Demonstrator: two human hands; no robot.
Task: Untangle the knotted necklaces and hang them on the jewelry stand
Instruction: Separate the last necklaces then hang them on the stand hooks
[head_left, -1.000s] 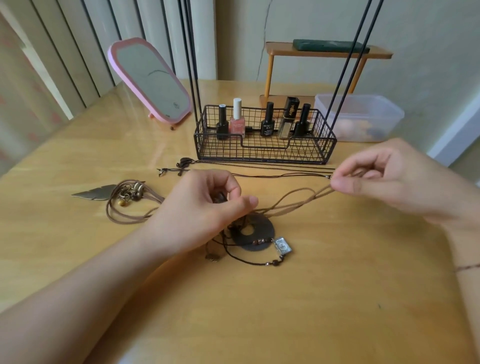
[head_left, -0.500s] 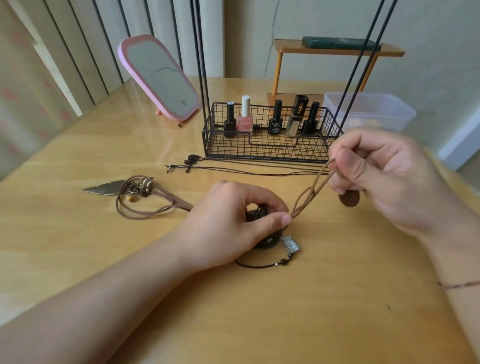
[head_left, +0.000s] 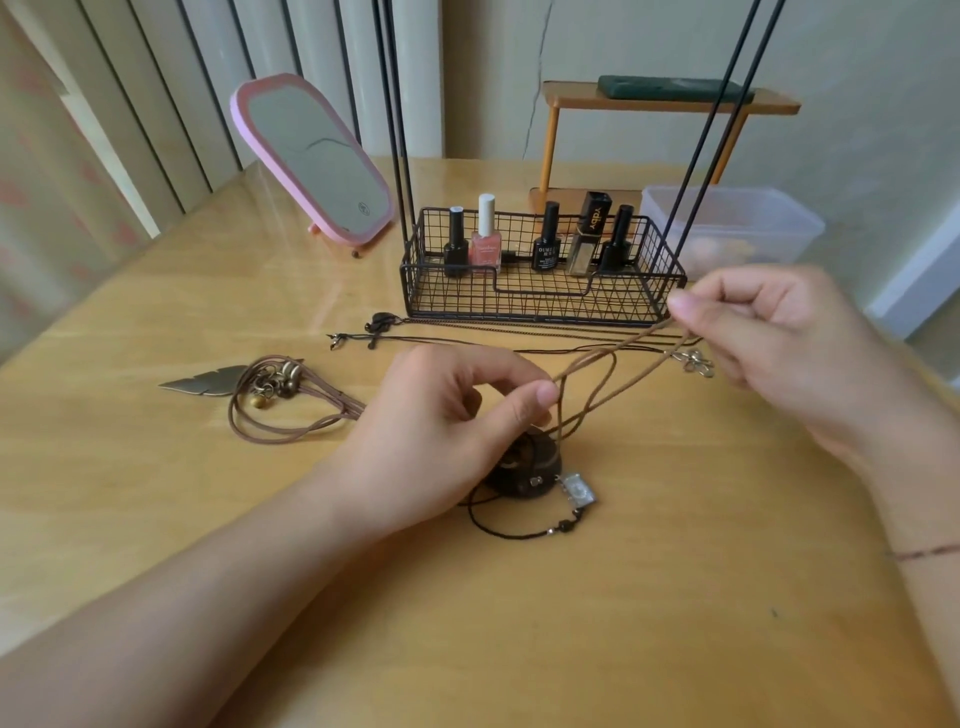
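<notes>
**Brown cord stretched between my two hands**

The wooden table (head_left: 675, 597) carries everything. At its far side stands the black wire jewelry stand (head_left: 540, 296), its basket base holding five bottles upright in a row: a black one, a pink nail polish bottle (head_left: 486, 244), another black one, a gold-tinted tube (head_left: 587, 241) and a third black one. Thin black rods rise from the basket out of view. Just right of it and behind sits a clear plastic box (head_left: 737, 223); what lies inside is too blurred to tell. A pink-framed mirror (head_left: 317, 166) leans at the far left.

My left hand (head_left: 441, 426) pinches the brown cord necklace (head_left: 613, 358) between thumb and forefinger, above the dark round pendant (head_left: 535, 467) resting on the table. My right hand (head_left: 769, 338) pinches the same cord's other end, lifted just in front of the basket's right corner, a small metal clasp (head_left: 696, 361) dangling below it. The cord loops twist between both grips. A thin black cord with a silver charm (head_left: 576, 491) curls beside the pendant. A leaf-pendant necklace (head_left: 249, 387) lies to the left.
</notes>
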